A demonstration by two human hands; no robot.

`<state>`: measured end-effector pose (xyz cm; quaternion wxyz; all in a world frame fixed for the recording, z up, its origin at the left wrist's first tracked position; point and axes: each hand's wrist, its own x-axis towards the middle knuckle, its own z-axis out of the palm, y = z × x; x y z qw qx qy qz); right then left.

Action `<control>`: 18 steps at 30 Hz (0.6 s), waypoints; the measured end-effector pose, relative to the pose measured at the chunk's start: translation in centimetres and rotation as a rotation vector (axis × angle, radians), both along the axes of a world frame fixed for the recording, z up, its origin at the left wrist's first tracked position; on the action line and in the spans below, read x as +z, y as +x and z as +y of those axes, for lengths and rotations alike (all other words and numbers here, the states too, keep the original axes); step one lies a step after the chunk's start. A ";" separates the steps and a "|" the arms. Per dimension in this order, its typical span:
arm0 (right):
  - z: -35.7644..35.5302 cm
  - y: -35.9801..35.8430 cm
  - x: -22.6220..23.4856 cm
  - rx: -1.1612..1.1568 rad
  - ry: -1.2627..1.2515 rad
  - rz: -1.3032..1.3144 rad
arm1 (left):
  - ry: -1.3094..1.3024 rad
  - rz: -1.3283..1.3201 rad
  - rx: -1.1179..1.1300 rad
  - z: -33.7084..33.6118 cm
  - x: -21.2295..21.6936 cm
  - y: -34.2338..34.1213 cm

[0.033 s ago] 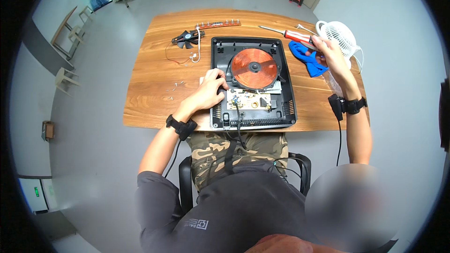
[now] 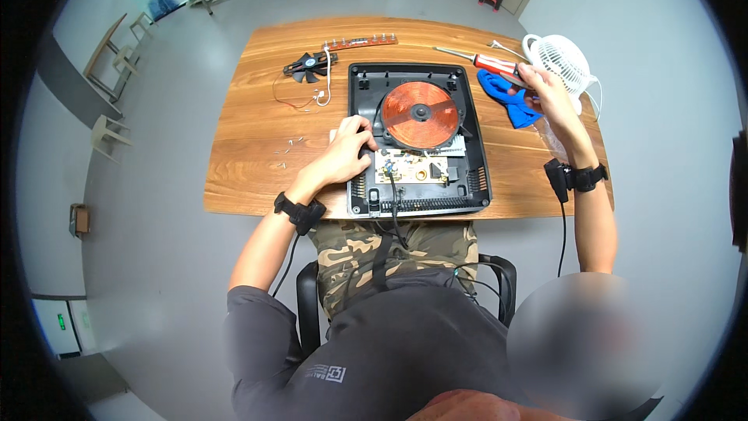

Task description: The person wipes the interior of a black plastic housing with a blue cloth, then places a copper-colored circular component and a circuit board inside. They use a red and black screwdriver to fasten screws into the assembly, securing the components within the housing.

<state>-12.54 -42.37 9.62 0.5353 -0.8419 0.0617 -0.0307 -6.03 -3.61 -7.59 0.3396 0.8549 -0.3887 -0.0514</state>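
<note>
An opened induction cooker base (image 2: 477, 132), a black tray-like housing, lies on the wooden table in front of me. Inside it are a round copper coil (image 2: 405, 97) and a pale circuit board (image 2: 405, 166) with small parts. My left hand (image 2: 349, 152) reaches over the housing's left edge, fingers bent and drawn together between coil and board; what they hold, if anything, is hidden. At the right, my right hand (image 2: 548, 93) grips a screwdriver (image 2: 496, 65) by its red and white handle, the shaft pointing left above the table's far side. Beneath that hand lies a blue cloth (image 2: 520, 113).
A white fan (image 2: 562, 62) stands at the far right corner. A small black fan (image 2: 309, 67) with wires and a narrow reddish-brown board (image 2: 362, 41) lie at the far left. Several loose screws (image 2: 290, 146) are scattered left of the housing. The wooden tabletop (image 2: 249, 109) ends near my lap.
The screwdriver has shifted very slightly right and nearer to me. My left hand stays in the same place on the housing.
</note>
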 end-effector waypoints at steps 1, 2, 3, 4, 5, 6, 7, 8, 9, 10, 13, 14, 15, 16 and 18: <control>-0.6 -0.2 -0.4 -0.019 0.012 0.009 | -0.007 -0.009 0.007 0.1 0.1 -0.1; -1.0 0.0 -1.1 -0.010 -0.021 0.011 | 0.009 -0.014 0.015 0.4 0.2 -0.2; -1.6 -0.1 -1.7 -0.015 -0.057 0.012 | 0.028 -0.010 0.009 0.3 0.3 -0.2; -2.1 -0.2 -2.9 -0.036 -0.098 -0.060 | 0.046 -0.007 0.003 0.2 0.3 -0.1; -2.6 -0.6 -3.4 -0.063 -0.168 -0.038 | 0.064 -0.005 -0.003 0.0 0.5 0.0; -2.7 -1.1 -4.1 -0.074 -0.255 -0.105 | 0.087 0.000 0.004 0.0 0.8 -0.1; -2.7 -1.5 -4.9 -0.084 -0.342 -0.171 | 0.088 -0.006 0.003 0.0 0.8 -0.1; -3.7 -1.2 -7.0 -0.123 -0.357 -0.232 | 0.085 -0.012 0.010 0.2 0.6 -0.2; -3.6 -2.0 -7.5 -0.145 -0.416 -0.280 | 0.084 -0.020 0.015 0.3 0.5 -0.2; -3.7 -2.7 -8.0 -0.190 -0.479 -0.252 | 0.087 -0.025 0.017 0.2 0.4 -0.2; -4.7 -4.1 -9.4 -0.252 -0.562 -0.247 | 0.061 -0.019 -0.001 -0.2 0.4 -0.1; -4.8 -4.5 -9.5 -0.260 -0.580 -0.229 | 0.067 -0.020 -0.006 -0.3 0.6 -0.2; -4.9 -4.9 -9.6 -0.268 -0.599 -0.211 | 0.073 -0.016 -0.005 -0.3 0.7 -0.2; -5.4 -4.8 -10.2 -0.261 -0.620 -0.256 | 0.079 -0.013 -0.003 -0.2 0.8 -0.2; -6.0 -4.8 -10.3 -0.230 -0.627 -0.270 | 0.098 -0.007 -0.002 -0.1 0.6 0.0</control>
